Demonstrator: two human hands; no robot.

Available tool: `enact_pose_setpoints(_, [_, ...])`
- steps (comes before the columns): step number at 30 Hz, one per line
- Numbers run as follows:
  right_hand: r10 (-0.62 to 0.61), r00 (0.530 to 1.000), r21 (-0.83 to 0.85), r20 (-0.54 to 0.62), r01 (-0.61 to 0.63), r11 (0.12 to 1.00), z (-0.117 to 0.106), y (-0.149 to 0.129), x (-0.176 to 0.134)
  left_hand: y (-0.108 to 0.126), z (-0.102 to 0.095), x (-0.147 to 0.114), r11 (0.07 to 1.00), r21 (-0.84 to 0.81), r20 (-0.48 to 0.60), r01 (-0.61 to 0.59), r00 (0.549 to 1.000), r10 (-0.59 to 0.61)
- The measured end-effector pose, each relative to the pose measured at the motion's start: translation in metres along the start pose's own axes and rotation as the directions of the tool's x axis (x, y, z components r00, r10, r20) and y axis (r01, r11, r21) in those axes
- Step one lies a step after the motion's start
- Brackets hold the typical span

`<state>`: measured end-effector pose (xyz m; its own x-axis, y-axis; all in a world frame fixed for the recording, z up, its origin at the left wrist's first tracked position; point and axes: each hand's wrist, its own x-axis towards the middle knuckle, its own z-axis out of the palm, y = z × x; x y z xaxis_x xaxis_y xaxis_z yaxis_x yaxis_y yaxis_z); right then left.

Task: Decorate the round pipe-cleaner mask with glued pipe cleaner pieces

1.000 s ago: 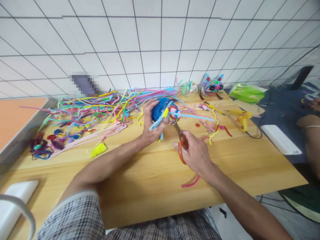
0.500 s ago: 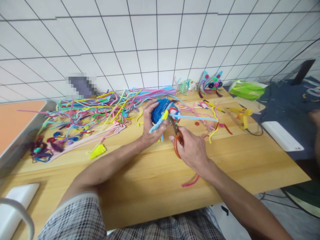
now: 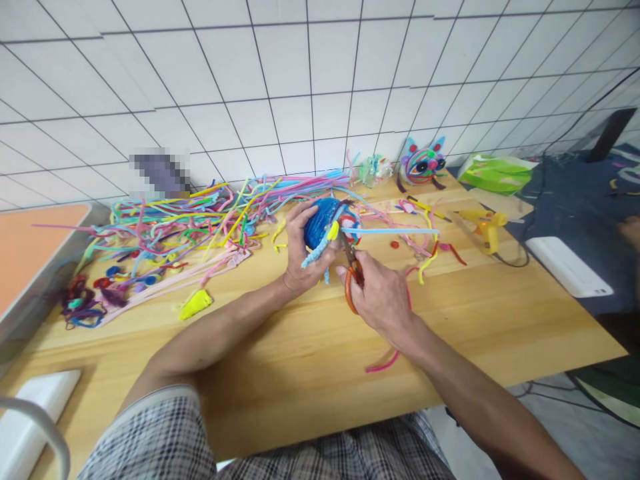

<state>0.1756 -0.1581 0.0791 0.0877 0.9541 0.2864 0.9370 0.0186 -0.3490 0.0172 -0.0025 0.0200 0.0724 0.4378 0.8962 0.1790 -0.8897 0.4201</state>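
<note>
My left hand [image 3: 305, 248] is wrapped round a blue ball-shaped craft figure [image 3: 320, 225] that has pipe cleaners fixed to it. A yellow piece [image 3: 333, 231] and light blue fuzzy strips show at its front. One long light blue pipe cleaner [image 3: 395, 231] sticks out straight to the right from the figure. In my right hand [image 3: 381, 287] is a pair of scissors with orange handles [image 3: 351, 288]. Their blades point up at the base of that pipe cleaner; I cannot tell whether they touch it.
Many coloured pipe cleaners [image 3: 200, 220] are heaped at the back left. A yellow glue gun [image 3: 487, 228], a white power bank [image 3: 569, 267] and a green tissue pack [image 3: 495, 175] are on the right. A finished cat-faced figure [image 3: 423, 163] stands by the wall. A yellow piece [image 3: 196, 305] lies front left.
The scissors have shifted slightly against the base of the light blue pipe cleaner, and its free end now sits a little higher. Both hands keep their holds.
</note>
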Motion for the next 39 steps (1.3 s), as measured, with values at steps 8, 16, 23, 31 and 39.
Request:
enact_pose_setpoints(8, [0.042, 0.998, -0.037, 0.037, -0.041, 0.998, -0.003, -0.005, 0.003, 0.001, -0.002, -0.001, 1.000, -0.004, 0.032, 0.004, 0.999, -0.004])
enact_pose_setpoints(16, [0.050, 0.997, -0.054, 0.062, -0.047, 0.997, -0.006, -0.007, 0.007, 0.001, 0.001, -0.004, 0.997, 0.081, 0.008, 0.016, 1.000, -0.016])
enact_pose_setpoints(23, [0.029, 0.999, -0.053, 0.022, -0.028, 0.998, 0.000, -0.003, 0.006, 0.004, 0.002, -0.003, 0.995, 0.102, 0.006, -0.006, 1.000, 0.006])
enact_pose_setpoints(31, [-0.052, 0.997, 0.032, -0.062, 0.054, 0.998, 0.006, 0.009, 0.004, 0.009, -0.001, -0.006, 0.999, 0.032, 0.055, 0.021, 0.998, -0.023])
enact_pose_setpoints(39, [0.011, 1.000, 0.242, -0.025, -0.004, 0.970, 0.000, 0.008, 0.006, 0.000, 0.000, -0.005, 0.996, -0.005, 0.051, 0.088, 0.995, -0.088])
